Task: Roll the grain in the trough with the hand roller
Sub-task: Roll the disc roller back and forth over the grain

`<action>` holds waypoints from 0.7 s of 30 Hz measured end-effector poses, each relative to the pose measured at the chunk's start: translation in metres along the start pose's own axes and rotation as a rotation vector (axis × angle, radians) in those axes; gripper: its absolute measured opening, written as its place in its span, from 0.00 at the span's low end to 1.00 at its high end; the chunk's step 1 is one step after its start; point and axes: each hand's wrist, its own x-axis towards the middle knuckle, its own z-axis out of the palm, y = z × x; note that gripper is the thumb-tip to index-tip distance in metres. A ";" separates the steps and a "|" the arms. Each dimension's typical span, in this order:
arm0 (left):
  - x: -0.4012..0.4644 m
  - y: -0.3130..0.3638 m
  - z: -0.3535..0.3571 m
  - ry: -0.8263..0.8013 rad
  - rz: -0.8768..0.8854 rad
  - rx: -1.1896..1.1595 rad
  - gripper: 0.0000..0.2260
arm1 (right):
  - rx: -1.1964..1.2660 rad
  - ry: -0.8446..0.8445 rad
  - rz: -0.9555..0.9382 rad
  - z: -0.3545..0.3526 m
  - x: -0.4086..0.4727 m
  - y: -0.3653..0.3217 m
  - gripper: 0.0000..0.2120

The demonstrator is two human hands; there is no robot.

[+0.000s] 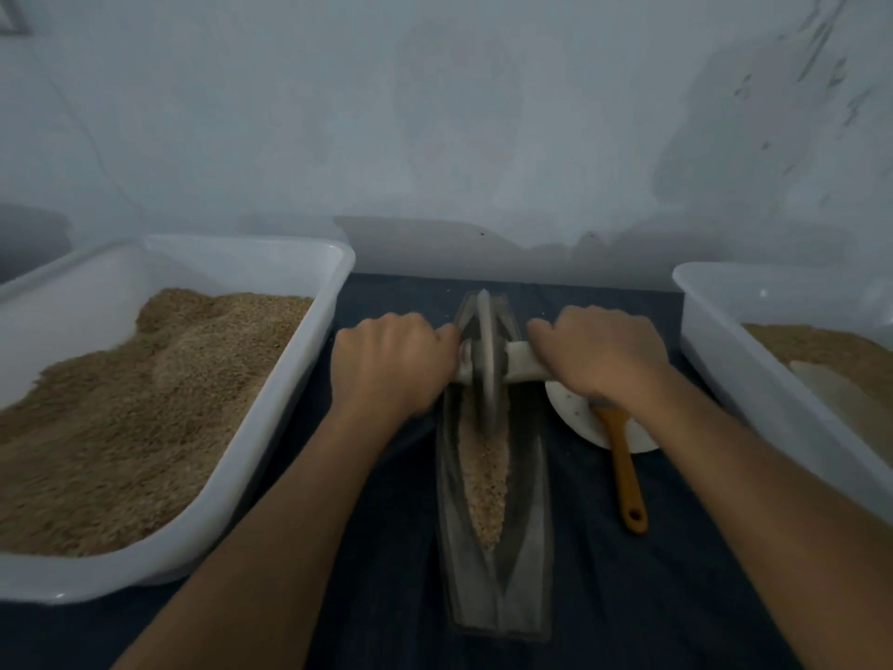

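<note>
A long grey boat-shaped trough (531, 548) lies lengthwise on the dark cloth in the middle. Pale crushed grain (489, 490) fills its groove. The hand roller, a grey disc (487, 360) on a light cross handle, stands upright in the far half of the groove. My left hand (391, 365) grips the handle's left end. My right hand (594, 353) grips the right end (524, 367). The handle's ends are hidden inside my fists.
A large white tub (270, 427) of brown grain stands at the left. Another white tub (725, 360) with grain is at the right. A white plate (575, 413) and an orange-handled brush (626, 476) lie right of the trough. A wall rises close behind.
</note>
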 end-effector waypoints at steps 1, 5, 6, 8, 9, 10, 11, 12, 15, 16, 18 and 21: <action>-0.016 0.002 -0.004 0.046 0.091 0.048 0.09 | -0.045 0.110 -0.039 0.003 -0.018 -0.001 0.26; -0.070 0.005 -0.018 0.267 0.089 -0.161 0.14 | 0.078 0.379 -0.074 0.008 -0.096 -0.009 0.24; -0.079 0.006 -0.019 0.289 0.045 -0.223 0.14 | 0.120 0.447 -0.088 0.010 -0.108 -0.009 0.24; -0.086 0.006 -0.020 0.280 0.010 -0.258 0.15 | 0.118 0.521 -0.119 0.012 -0.119 -0.007 0.23; -0.086 0.006 -0.018 0.256 0.010 -0.238 0.15 | 0.096 0.525 -0.118 0.012 -0.117 -0.008 0.24; -0.081 0.007 -0.018 0.218 0.016 -0.176 0.16 | 0.065 0.496 -0.094 0.011 -0.111 -0.009 0.25; -0.074 0.007 -0.017 0.191 0.037 -0.083 0.18 | 0.032 0.462 -0.055 0.010 -0.103 -0.010 0.26; -0.064 0.007 -0.017 0.182 0.072 0.001 0.19 | 0.002 0.440 -0.023 0.010 -0.093 -0.010 0.27; -0.025 0.005 -0.007 0.078 0.091 0.055 0.21 | 0.029 0.317 0.003 0.015 -0.057 -0.004 0.24; -0.010 0.002 -0.003 0.030 0.066 0.053 0.23 | 0.066 0.249 0.026 0.015 -0.044 0.000 0.23; 0.015 0.001 0.004 -0.055 -0.005 0.020 0.24 | 0.093 0.062 0.071 0.014 -0.019 0.007 0.23; 0.040 0.001 0.005 -0.180 -0.169 -0.120 0.21 | 0.022 -0.213 -0.023 0.009 0.013 0.010 0.18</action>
